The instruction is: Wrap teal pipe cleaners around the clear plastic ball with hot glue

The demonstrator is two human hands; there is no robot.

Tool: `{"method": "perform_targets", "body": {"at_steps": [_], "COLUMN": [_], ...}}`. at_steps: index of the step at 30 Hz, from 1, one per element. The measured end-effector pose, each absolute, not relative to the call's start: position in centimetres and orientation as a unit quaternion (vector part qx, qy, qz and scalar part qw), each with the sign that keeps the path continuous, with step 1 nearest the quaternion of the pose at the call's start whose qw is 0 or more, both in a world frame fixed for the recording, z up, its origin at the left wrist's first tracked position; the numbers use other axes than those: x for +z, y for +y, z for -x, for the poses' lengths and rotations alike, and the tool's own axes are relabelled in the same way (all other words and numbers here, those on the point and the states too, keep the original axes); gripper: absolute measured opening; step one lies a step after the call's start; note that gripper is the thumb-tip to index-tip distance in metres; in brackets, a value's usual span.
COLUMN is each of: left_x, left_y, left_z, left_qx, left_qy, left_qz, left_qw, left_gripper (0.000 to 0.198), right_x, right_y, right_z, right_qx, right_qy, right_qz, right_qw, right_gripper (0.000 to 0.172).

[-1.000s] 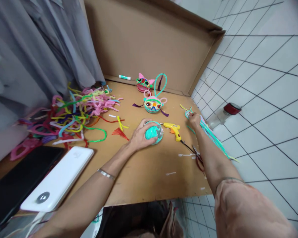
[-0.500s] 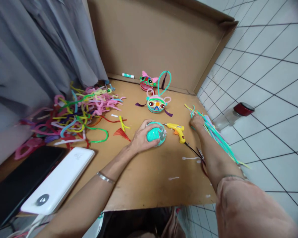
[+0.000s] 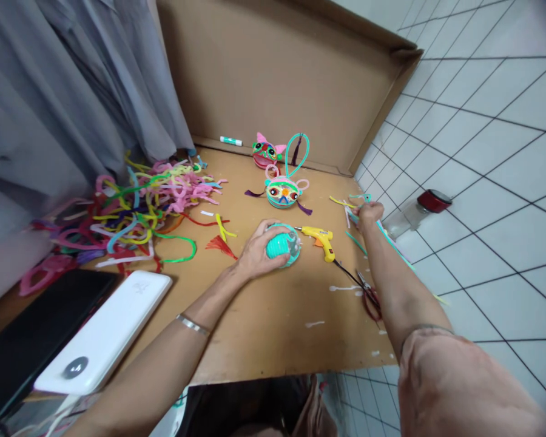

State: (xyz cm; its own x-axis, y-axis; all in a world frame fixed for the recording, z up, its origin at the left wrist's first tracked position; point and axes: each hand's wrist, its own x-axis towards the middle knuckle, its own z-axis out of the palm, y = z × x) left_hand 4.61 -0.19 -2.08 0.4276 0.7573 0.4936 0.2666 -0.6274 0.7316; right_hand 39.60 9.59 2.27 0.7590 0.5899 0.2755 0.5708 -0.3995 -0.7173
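Note:
My left hand (image 3: 257,250) is wrapped around a ball (image 3: 279,244) partly covered in rows of turquoise pipe cleaner; a clear patch shows on its right side. At the right edge of the table, my right hand (image 3: 370,213) is closed on a turquoise pipe cleaner (image 3: 367,198) from the bundle there; its fingertips are partly hidden. Other pipe cleaners in yellow, white and turquoise stick out around that hand, and my forearm covers much of the bundle. A yellow glue gun (image 3: 319,238) lies between my hands, its nozzle close to the ball.
Scissors (image 3: 369,296) lie below the glue gun's cord. Two finished lantern-like faces (image 3: 284,192) stand at the back, near a glue stick (image 3: 231,141). Tangled pipe cleaners (image 3: 150,206) and a white power bank (image 3: 104,334) are at left. A red-lidded jar (image 3: 407,217) is by the tiled wall.
My right hand has shifted a little up and to the right among the pipe cleaners, uncovering more of the scissors. The left hand keeps its hold on the ball. The view has shifted slightly.

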Motion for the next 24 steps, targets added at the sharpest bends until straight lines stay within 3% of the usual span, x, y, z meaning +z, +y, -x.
{"method": "perform_targets", "body": {"at_steps": [1, 4, 7, 10, 19, 24], "left_x": [-2.1, -2.1, -2.1, -2.1, -2.2, -2.2], "left_y": [-0.2, -0.1, -0.1, 0.0, 0.3, 0.5], "left_z": [-4.6, -4.6, -4.6, -4.6, -4.6, -4.5], "left_qx": [0.427, 0.427, 0.424, 0.42, 0.426, 0.455], "left_qy": [0.322, 0.321, 0.322, 0.328, 0.345, 0.323], "left_qz": [-0.795, -0.797, -0.798, -0.797, -0.794, -0.782], "left_qw": [0.286, 0.283, 0.284, 0.283, 0.265, 0.276], "left_gripper": [0.052, 0.053, 0.057, 0.063, 0.067, 0.058], "right_x": [2.7, 4.0, 5.0, 5.9, 5.1, 1.8], "right_y": [9.8, 10.4, 10.4, 10.1, 7.4, 3.2], "right_z": [-39.4, -38.3, -36.9, -35.4, -28.3, -24.4], "right_qx": [0.032, 0.073, 0.111, 0.141, 0.198, 0.132], "right_qy": [-0.323, -0.268, -0.243, -0.235, -0.255, -0.364], "right_qz": [0.812, 0.748, 0.68, 0.624, 0.551, 0.532], "right_qw": [0.485, 0.602, 0.683, 0.732, 0.77, 0.753], "right_gripper": [0.005, 0.022, 0.033, 0.031, 0.02, 0.018]}}
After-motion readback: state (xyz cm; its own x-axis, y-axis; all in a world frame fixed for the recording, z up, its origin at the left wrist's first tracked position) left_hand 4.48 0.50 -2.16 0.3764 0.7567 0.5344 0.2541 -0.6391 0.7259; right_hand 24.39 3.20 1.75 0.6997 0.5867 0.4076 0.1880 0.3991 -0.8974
